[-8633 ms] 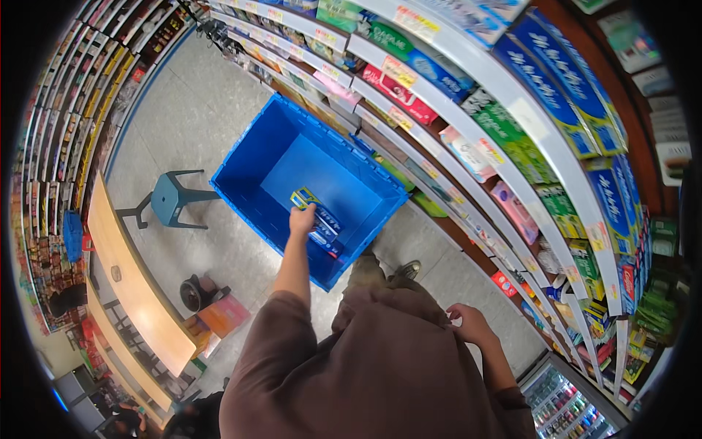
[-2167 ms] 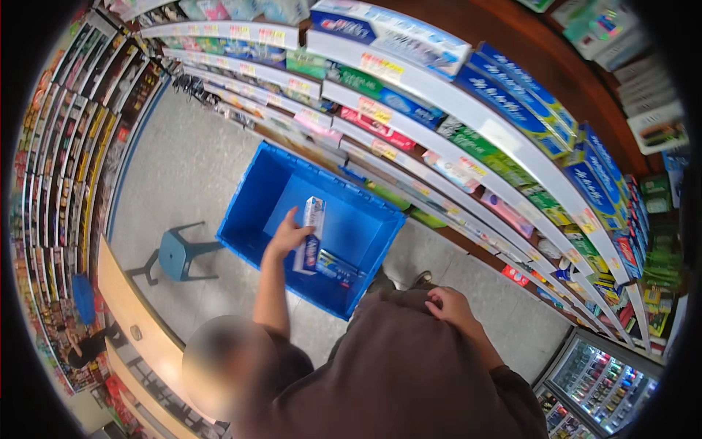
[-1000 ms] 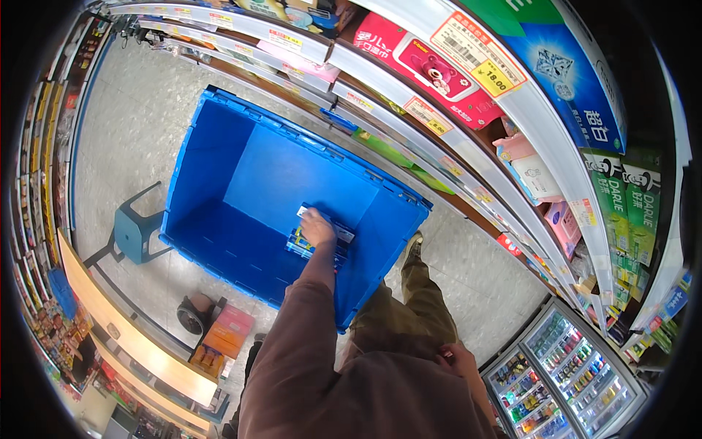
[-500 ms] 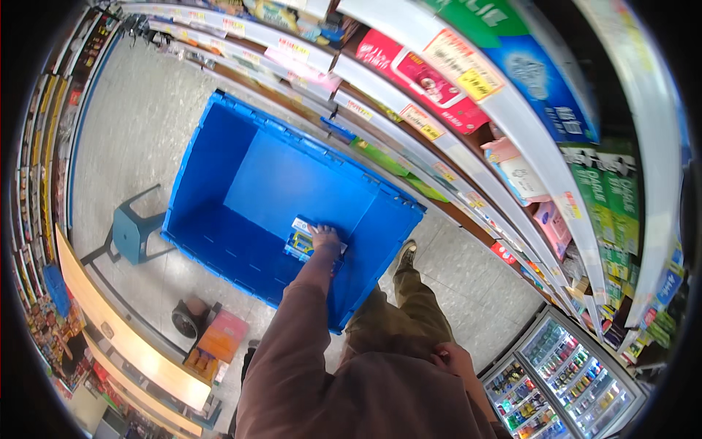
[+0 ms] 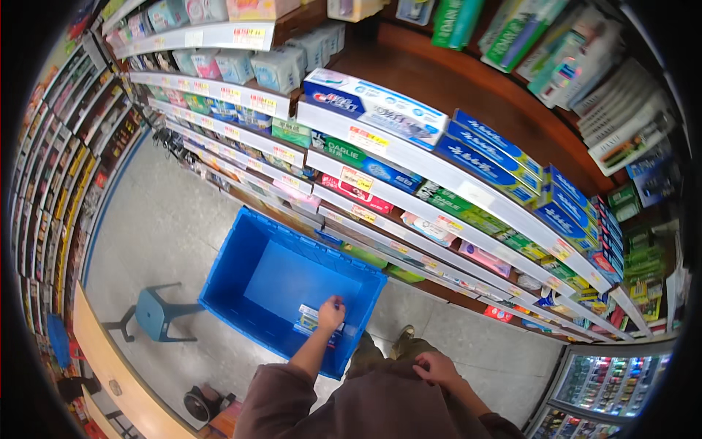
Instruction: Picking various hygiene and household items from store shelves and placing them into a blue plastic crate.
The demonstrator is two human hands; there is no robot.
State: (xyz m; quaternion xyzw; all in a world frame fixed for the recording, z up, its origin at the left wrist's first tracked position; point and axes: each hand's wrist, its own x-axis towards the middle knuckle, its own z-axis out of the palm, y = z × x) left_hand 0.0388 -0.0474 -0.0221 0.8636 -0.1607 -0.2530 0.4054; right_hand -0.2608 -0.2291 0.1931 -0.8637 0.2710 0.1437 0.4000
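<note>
Small boxes (image 5: 306, 319) are seen inside the blue bin (image 5: 281, 282), partly covered by the nearer left hand (image 5: 331, 313), long axes sloping rightward; whether they are gripped cannot be told. The hands are set apart, the right hand (image 5: 437, 367) curled at the shirt (image 5: 395, 399), its grip unclear.

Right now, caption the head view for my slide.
Beside stocked shelves, a left hand over boxes in a blue crate, right hand by the shirt.

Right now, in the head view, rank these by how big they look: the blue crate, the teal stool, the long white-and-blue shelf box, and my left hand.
1. Blue crate
2. Long white-and-blue shelf box
3. Teal stool
4. Left hand

The box probably outranks the stool only by nearness.
</note>
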